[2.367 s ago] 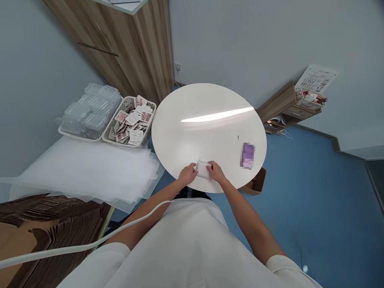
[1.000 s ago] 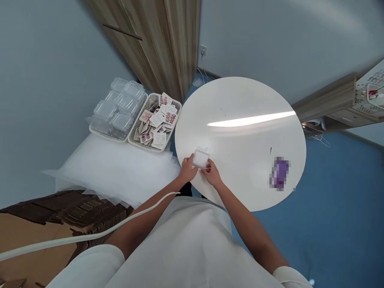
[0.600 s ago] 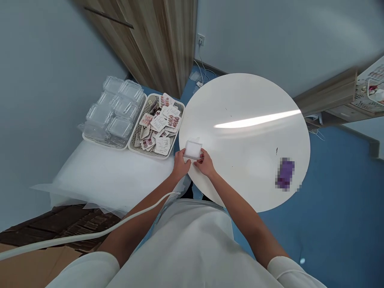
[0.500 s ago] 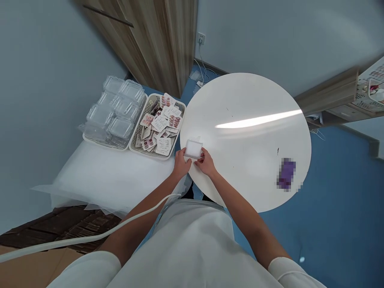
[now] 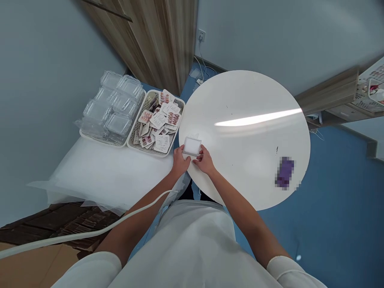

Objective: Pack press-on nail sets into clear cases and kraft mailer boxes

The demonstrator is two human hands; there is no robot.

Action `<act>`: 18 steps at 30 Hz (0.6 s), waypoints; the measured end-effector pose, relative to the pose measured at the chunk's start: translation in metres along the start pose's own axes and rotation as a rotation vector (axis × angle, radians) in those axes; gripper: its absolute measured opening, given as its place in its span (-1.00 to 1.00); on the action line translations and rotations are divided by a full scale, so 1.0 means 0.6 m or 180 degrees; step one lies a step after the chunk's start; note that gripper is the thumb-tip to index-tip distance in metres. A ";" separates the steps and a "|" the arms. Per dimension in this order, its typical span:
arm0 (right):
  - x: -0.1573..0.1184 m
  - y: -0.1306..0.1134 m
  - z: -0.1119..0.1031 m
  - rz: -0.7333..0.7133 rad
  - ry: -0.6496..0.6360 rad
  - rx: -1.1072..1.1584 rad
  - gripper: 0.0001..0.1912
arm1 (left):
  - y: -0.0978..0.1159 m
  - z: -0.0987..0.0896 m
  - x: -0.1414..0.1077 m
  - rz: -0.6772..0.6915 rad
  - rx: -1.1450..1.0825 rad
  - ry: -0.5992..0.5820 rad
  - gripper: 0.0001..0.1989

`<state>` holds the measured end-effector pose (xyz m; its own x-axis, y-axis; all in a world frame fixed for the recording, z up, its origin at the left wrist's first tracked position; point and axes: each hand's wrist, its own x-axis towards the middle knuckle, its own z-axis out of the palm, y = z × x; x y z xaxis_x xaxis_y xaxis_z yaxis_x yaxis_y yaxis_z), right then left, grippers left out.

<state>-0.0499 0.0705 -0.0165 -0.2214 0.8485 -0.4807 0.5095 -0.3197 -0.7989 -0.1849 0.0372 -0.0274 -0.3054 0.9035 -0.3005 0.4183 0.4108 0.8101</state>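
A small clear box with a white insert point(image 5: 192, 146) is at the near left edge of the round white table point(image 5: 243, 96). My left hand point(image 5: 180, 161) grips its left side, fingers closed on the edge. My right hand point(image 5: 205, 161) holds its right side, fingers curled at the near corner. To the left, a basket point(image 5: 129, 141) is filled with square cards point(image 5: 162, 143), some printed with red and pink nail designs, others with text. Beside it, another basket point(image 5: 87, 137) bears stacked clear plastic boxes point(image 5: 121, 123).
White translucent sheeting point(image 5: 114, 172) covers the surface under the baskets. A pixelated purple object point(image 5: 285, 173) lies at the table's right. A white cable point(image 5: 87, 237) crosses over my left arm. Cardboard point(image 5: 36, 262) is at the lower left.
The view has shifted slightly, moving the baskets and the table a little up and left in the picture. Both hands still hold the small box, which tilts slightly differently.
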 end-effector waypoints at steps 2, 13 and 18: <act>-0.009 0.004 -0.007 0.0014 0.0050 0.0003 -0.14 | 0.000 0.003 -0.006 -0.0014 0.0040 0.0110 -0.39; -0.125 0.075 -0.087 -0.0089 -0.0130 0.0034 -0.29 | -0.018 0.004 -0.151 -0.0594 0.0160 0.0528 -0.44; -0.180 0.087 -0.099 -0.0469 -0.0412 0.0153 -0.45 | 0.002 0.007 -0.227 -0.0657 -0.0301 0.0380 -0.53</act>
<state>0.0502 -0.0125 0.0149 -0.3972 0.8273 -0.3972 0.4241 -0.2184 -0.8789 -0.1391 -0.0849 0.0120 -0.4772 0.7786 -0.4075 0.2563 0.5669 0.7829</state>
